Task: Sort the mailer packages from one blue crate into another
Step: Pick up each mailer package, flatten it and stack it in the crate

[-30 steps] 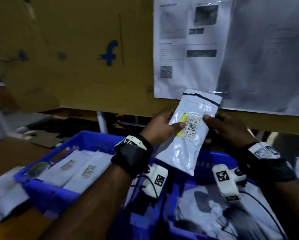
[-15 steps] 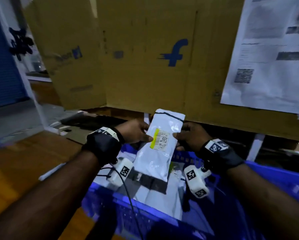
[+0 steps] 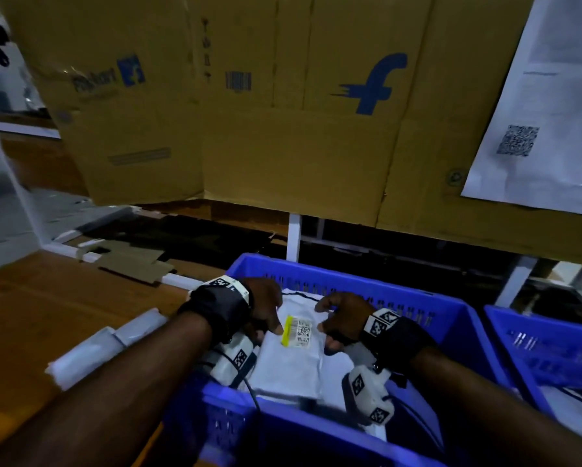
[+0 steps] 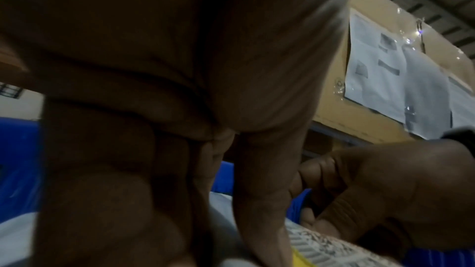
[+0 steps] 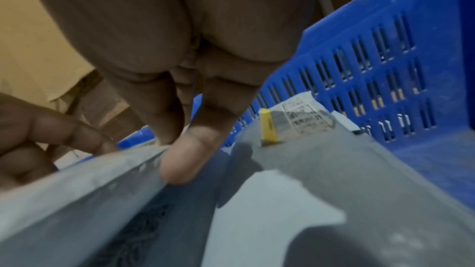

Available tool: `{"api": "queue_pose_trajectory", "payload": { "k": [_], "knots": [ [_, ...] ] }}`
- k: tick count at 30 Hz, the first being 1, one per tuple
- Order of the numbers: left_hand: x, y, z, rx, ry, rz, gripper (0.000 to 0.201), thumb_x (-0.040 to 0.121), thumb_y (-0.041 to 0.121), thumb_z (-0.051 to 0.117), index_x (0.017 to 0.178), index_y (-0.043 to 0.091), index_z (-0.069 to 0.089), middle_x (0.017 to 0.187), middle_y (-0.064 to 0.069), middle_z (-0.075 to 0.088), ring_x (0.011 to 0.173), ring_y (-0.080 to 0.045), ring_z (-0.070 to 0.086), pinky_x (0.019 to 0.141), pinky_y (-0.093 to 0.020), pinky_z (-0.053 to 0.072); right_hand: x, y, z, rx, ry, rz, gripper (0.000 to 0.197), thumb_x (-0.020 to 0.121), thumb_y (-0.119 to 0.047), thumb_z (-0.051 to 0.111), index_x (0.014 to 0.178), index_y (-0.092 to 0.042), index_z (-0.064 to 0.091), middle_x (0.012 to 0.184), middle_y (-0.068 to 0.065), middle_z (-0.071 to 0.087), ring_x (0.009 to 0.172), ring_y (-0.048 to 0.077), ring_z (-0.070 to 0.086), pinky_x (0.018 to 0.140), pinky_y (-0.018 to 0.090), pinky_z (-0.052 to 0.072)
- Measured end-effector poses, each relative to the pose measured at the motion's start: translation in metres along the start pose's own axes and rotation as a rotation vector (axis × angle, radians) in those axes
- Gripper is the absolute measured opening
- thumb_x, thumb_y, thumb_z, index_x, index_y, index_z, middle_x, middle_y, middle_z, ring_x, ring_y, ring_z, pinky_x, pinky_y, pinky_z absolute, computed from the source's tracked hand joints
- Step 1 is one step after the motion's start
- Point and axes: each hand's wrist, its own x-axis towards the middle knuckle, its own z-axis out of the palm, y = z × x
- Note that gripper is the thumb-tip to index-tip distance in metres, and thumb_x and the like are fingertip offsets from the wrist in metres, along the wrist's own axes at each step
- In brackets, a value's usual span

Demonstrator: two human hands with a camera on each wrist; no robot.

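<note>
Lowering the white mailer (image 3: 291, 348) into the near blue crate (image 3: 367, 278), I have it lying on the other packages there, its yellow-edged label (image 3: 298, 331) face up. Relative to that label, my left hand (image 3: 262, 308) sits just to the left, thumb tip touching the mailer beside the yellow strip. My right hand (image 3: 338, 320) sits just to the right, fingers curled at the mailer's edge. From the right wrist view a fingertip (image 5: 180, 161) presses against that edge, so I judge both grips are on the mailer, though the blur leaves me unsure how firmly the right one pinches.

Further right of the label, past the crate wall, stands the second blue crate (image 3: 552, 345). Left of the label, outside the crate, more white packages (image 3: 107, 345) lie on the wooden worktop (image 3: 47, 305).

The risk from here, as I see it: the film is slick and the stack beneath is uneven, so letting go off-centre could let the mailer slide toward the crate wall or flip label-down. The wrist camera cables (image 3: 252, 396) hang low in the crate and could snag a package as I lift my hands out.
</note>
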Motion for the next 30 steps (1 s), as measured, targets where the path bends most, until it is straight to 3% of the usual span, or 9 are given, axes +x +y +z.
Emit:
{"api": "queue_pose_trajectory", "payload": {
  "k": [3, 8, 13, 15, 18, 21, 23, 25, 30],
  "knots": [
    [0.003, -0.001, 0.002, -0.012, -0.084, -0.015, 0.055, 0.079, -0.011, 0.072, 0.129, -0.011, 0.049, 0.084, -0.029, 0.059, 0.044, -0.025, 0.063, 0.038, -0.035, 0.053, -0.001, 0.003, 0.003, -0.002, -0.043, 0.046, 0.021, 0.088, 0.004, 0.066, 0.103, -0.010, 0.059, 0.047, 0.011, 0.061, 0.038, 0.019, 0.061, 0.040, 0.029, 0.052],
    [0.001, 0.002, 0.009, -0.011, -0.137, -0.043, 0.047, 0.078, -0.015, 0.070, 0.124, -0.008, 0.058, 0.069, -0.011, 0.068, 0.044, -0.020, 0.064, 0.039, -0.031, 0.053, 0.003, 0.013, 0.013, 0.036, -0.054, 0.105, 0.025, 0.087, 0.007, 0.063, 0.105, -0.009, 0.059, 0.062, 0.019, 0.064, 0.048, 0.026, 0.062, 0.053, 0.039, 0.059],
    [-0.002, 0.007, 0.010, 0.069, -0.206, -0.051, 0.044, 0.075, -0.010, 0.076, 0.117, -0.008, 0.063, 0.110, -0.028, 0.068, 0.081, -0.035, 0.068, 0.064, -0.041, 0.060, -0.001, 0.016, 0.017, -0.025, -0.063, 0.098, 0.024, 0.087, 0.006, 0.064, 0.105, -0.009, 0.057, 0.065, 0.017, 0.061, 0.045, 0.023, 0.058, 0.046, 0.030, 0.051],
    [-0.003, 0.007, 0.010, 0.048, -0.199, -0.066, 0.042, 0.075, -0.011, 0.076, 0.116, -0.007, 0.064, 0.104, -0.026, 0.069, 0.078, -0.035, 0.067, 0.056, -0.038, 0.061, 0.002, 0.016, 0.017, -0.106, -0.045, 0.047, 0.026, 0.086, 0.001, 0.068, 0.108, -0.009, 0.057, 0.073, 0.014, 0.059, 0.050, 0.021, 0.055, 0.051, 0.030, 0.047],
    [-0.007, 0.009, 0.010, 0.038, -0.115, -0.062, 0.056, 0.074, -0.011, 0.077, 0.125, 0.000, 0.058, 0.096, -0.018, 0.069, 0.064, -0.029, 0.069, 0.042, -0.031, 0.055, 0.006, 0.012, 0.013, -0.467, 0.034, -0.135, 0.037, 0.083, -0.024, 0.076, 0.117, -0.017, 0.063, 0.105, 0.000, 0.062, 0.093, 0.012, 0.060, 0.079, 0.018, 0.043],
    [-0.006, 0.011, 0.009, 0.178, -0.113, -0.014, 0.064, 0.073, -0.005, 0.081, 0.132, -0.001, 0.055, 0.111, -0.021, 0.067, 0.082, -0.036, 0.070, 0.043, -0.028, 0.055, 0.004, 0.005, 0.017, -0.579, 0.011, -0.238, 0.045, 0.086, -0.020, 0.070, 0.129, -0.017, 0.060, 0.132, -0.003, 0.058, 0.122, 0.014, 0.055, 0.094, 0.014, 0.038],
    [-0.006, 0.014, 0.008, 0.176, -0.132, 0.002, 0.061, 0.074, -0.008, 0.079, 0.129, 0.000, 0.057, 0.115, -0.019, 0.066, 0.083, -0.031, 0.067, 0.042, -0.026, 0.053, 0.005, 0.002, 0.022, -0.619, 0.004, -0.248, 0.047, 0.086, -0.011, 0.061, 0.133, -0.019, 0.058, 0.138, -0.001, 0.056, 0.125, 0.015, 0.055, 0.100, 0.019, 0.042],
    [-0.009, 0.017, 0.008, 0.213, -0.152, 0.014, 0.057, 0.076, -0.007, 0.078, 0.129, -0.001, 0.057, 0.124, -0.020, 0.064, 0.086, -0.027, 0.064, 0.043, -0.020, 0.051, 0.004, 0.000, 0.026, -0.606, -0.007, -0.233, 0.049, 0.084, -0.009, 0.056, 0.132, -0.022, 0.059, 0.138, 0.001, 0.056, 0.119, 0.017, 0.058, 0.090, 0.019, 0.046],
    [0.000, 0.016, 0.011, 0.256, -0.196, 0.003, 0.058, 0.080, -0.010, 0.072, 0.134, -0.006, 0.050, 0.118, -0.018, 0.058, 0.068, -0.016, 0.057, 0.041, -0.018, 0.049, 0.001, -0.003, 0.038, -0.692, -0.110, -0.240, 0.047, 0.084, -0.026, 0.058, 0.131, -0.028, 0.060, 0.126, 0.002, 0.062, 0.109, 0.019, 0.061, 0.087, 0.024, 0.048]
  ]
}}
